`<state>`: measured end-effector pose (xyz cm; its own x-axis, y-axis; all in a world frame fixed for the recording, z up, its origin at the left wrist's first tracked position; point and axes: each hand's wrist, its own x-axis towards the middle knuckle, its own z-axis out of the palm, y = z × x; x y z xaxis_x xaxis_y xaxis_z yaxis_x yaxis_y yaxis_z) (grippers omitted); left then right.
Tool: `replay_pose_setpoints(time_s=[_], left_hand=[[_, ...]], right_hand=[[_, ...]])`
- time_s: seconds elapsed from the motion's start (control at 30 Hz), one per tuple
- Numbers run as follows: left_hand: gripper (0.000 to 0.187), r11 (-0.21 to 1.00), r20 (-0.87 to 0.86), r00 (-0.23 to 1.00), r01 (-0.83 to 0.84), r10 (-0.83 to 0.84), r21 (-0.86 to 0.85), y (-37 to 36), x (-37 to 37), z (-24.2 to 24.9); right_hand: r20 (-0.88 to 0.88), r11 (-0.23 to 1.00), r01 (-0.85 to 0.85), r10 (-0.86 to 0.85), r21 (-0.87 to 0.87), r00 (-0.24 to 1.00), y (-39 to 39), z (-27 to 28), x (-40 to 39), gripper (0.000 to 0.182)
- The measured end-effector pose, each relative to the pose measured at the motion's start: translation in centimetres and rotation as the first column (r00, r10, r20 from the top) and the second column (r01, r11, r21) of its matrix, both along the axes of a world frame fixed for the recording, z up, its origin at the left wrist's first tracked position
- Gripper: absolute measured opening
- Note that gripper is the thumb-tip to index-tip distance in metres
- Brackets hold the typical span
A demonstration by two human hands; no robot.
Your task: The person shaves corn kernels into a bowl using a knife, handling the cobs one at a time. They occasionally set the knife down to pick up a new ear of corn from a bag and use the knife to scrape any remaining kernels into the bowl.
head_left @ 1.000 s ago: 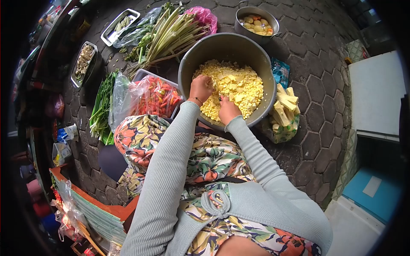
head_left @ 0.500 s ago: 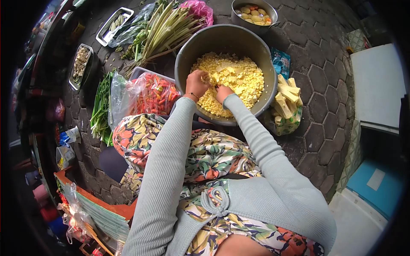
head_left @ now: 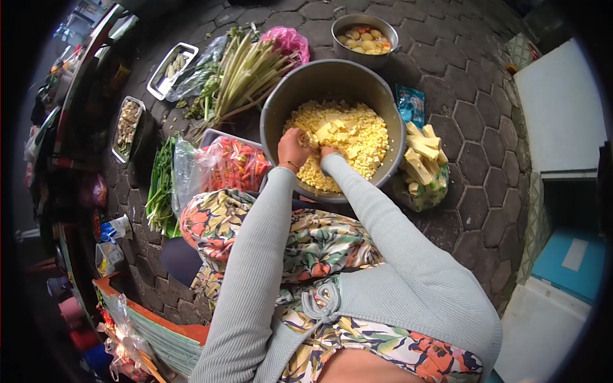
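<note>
A large grey basin [head_left: 271, 121] stands before me with many small yellow pieces [head_left: 357, 153], which look like diced tofu, and larger flat chunks on top. My left hand [head_left: 294, 149] is inside, over the near left part of the heap, its fingers curled closed; what they hold is hidden. Close beside it, my right hand [head_left: 328, 153] reaches into the same heap, its fingers mostly hidden among the pieces and behind the hand itself.
Right of the basin lie a blue packet [head_left: 410, 105] and a bag of long yellow blocks [head_left: 421, 159]. A pot [head_left: 364, 60] stands beyond. Leftward are red chilies [head_left: 236, 165], stalks of greens [head_left: 249, 76], spring onions [head_left: 163, 185] and two metal trays [head_left: 128, 127].
The view has shifted, so the basin and surroundings sit lower in the picture. Both hands stay close together in the yellow pieces; the right hand's fingers show less now.
</note>
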<state>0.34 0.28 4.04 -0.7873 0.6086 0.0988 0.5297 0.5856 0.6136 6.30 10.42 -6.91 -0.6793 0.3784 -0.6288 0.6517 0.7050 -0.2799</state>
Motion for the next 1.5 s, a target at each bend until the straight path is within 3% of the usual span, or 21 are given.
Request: replay_pose_setpoints(time_s=[0.03, 0.07, 0.1, 0.2, 0.23, 0.3, 0.37, 0.43, 0.47, 0.6, 0.97, 1.23, 1.3, 1.37, 1.5], left_hand=[[0.032, 0.999, -0.018, 0.999, -0.037, 0.036, -0.031, -0.1, 0.2, 0.0], [0.032, 0.997, -0.04, 0.997, -0.063, 0.061, -0.051, -0.2, 0.3, 0.1], [0.032, 0.996, -0.042, 0.997, -0.068, 0.066, -0.05, -0.4, 0.0, -0.1], [0.037, 0.988, 0.024, 0.989, -0.148, 0.147, 0.044, -0.6, -0.1, -1.1], [0.037, 0.987, 0.028, 0.989, -0.149, 0.148, 0.054, -0.3, -0.3, -1.0], [0.037, 0.968, 0.072, 0.967, -0.239, 0.245, -0.079, -0.5, -0.4, -1.0], [0.037, 0.966, 0.062, 0.966, -0.246, 0.251, -0.076, -0.4, -0.8, -1.5], [0.037, 0.995, -0.008, 0.995, 0.098, -0.097, 0.03, -0.4, -1.5, -1.7], [0.036, 0.981, -0.06, 0.99, 0.135, -0.128, 0.139, 0.1, -1.4, -1.4], [0.033, 0.99, -0.054, 0.997, 0.056, -0.049, 0.128, 0.9, -1.1, -0.8], [0.027, 0.989, -0.007, 0.997, 0.071, -0.071, 0.127, 0.1, -1.0, -1.5], [0.028, 0.99, 0.008, 0.999, 0.046, -0.048, 0.135, 0.3, -1.0, -1.6], [0.033, 0.984, -0.069, 0.995, 0.083, -0.072, 0.16, 0.3, -0.9, -2.1], [0.032, 0.981, -0.077, 0.993, 0.096, -0.084, 0.168, 0.1, -0.8, -2.4], [0.024, 0.988, -0.003, 1.0, 0.012, -0.012, 0.156, 0.2, -0.4, -1.6]], right_hand=[[-0.019, 0.998, -0.03, 0.031, 0.047, 0.999, -0.2, 0.7, 0.6, 0.031], [0.016, 0.991, 0.123, -0.122, -0.046, 0.992, 0.1, -4.7, -0.5, 0.032], [0.014, 0.992, 0.119, -0.118, -0.045, 0.993, 0.1, -3.6, -0.1, 0.032], [0.177, 0.944, -0.328, 0.326, -0.015, 0.929, 1.1, 4.2, 3.5, 0.039], [0.182, 0.944, -0.33, 0.325, -0.006, 0.928, 1.7, 4.9, 4.1, 0.039], [0.016, 0.984, -0.159, 0.161, -0.084, 0.987, 2.3, 5.5, 5.4, 0.039], [-0.003, 0.989, -0.113, 0.113, -0.099, 0.994, 2.1, 7.4, 6.3, 0.037], [-0.244, 0.983, 0.105, -0.139, -0.148, 0.96, 1.3, 10.1, 7.1, 0.032], [-0.346, 0.978, 0.159, -0.197, -0.135, 0.917, 0.7, 10.4, 7.1, 0.032], [-0.433, 0.982, 0.178, -0.188, -0.064, 0.882, -1.2, 11.7, 5.9, 0.028], [-0.317, 0.994, 0.105, -0.113, -0.043, 0.942, -1.3, 10.9, 4.9, 0.026], [-0.233, 0.984, 0.08, -0.115, -0.157, 0.966, -0.4, 9.4, 3.9, 0.027], [-0.242, 0.977, 0.108, -0.152, -0.187, 0.958, -0.2, 8.7, 3.8, 0.026], [-0.231, 0.99, 0.092, -0.114, -0.104, 0.966, -0.1, 6.1, 2.8, 0.026], [-0.153, 0.988, 0.083, -0.102, -0.129, 0.983, -0.5, 6.3, 2.7, 0.028]])
